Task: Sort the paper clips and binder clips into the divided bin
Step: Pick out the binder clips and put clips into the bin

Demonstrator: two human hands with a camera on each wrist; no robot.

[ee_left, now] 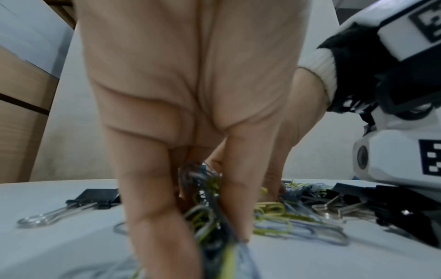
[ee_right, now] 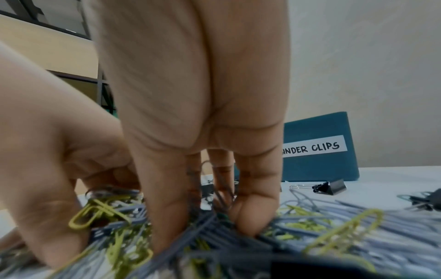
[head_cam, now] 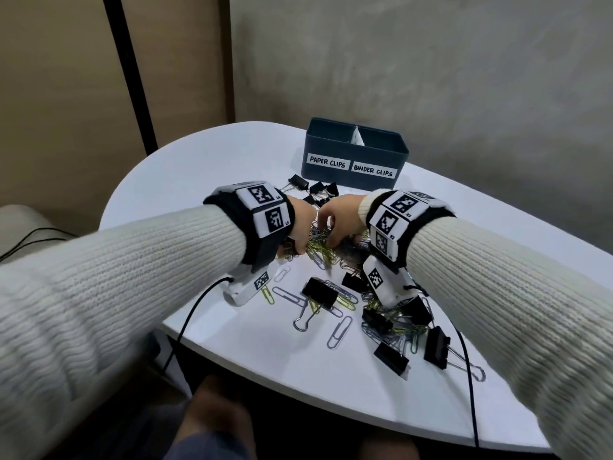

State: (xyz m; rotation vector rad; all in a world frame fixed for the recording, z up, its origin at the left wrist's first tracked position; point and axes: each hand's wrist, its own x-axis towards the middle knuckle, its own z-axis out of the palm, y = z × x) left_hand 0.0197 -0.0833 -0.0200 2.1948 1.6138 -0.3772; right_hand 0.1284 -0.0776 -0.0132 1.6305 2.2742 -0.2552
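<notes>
**Both hands dig in the clip pile**

L hand (head_cam: pixel 303 224) & R hand (head_cam: pixel 338 217) meet over the paper clips (head_cam: pixel 320 252) on the white worktop (head_cam: pixel 205 167). Fingers of both curl round bunches of clips. Binder clips (head_cam: pixel 320 291) lie nearby. The divided bin (head_cam: pixel 353 154) sits behind the pile.

Mixed clips (head_cam: pixel 335 293) before labelled bin (head_cam: pixel 355 154)

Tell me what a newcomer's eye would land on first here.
First, both hands, left hand and right hand, meeting mid-table with fingers dug into a tangled heap of yellow and grey paper clips. Next, the dark divided bin at the far edge of the white table, labelled PAPER CLIPS and BINDER CLIPS. Black binder clips lie scattered nearer the person.
</notes>
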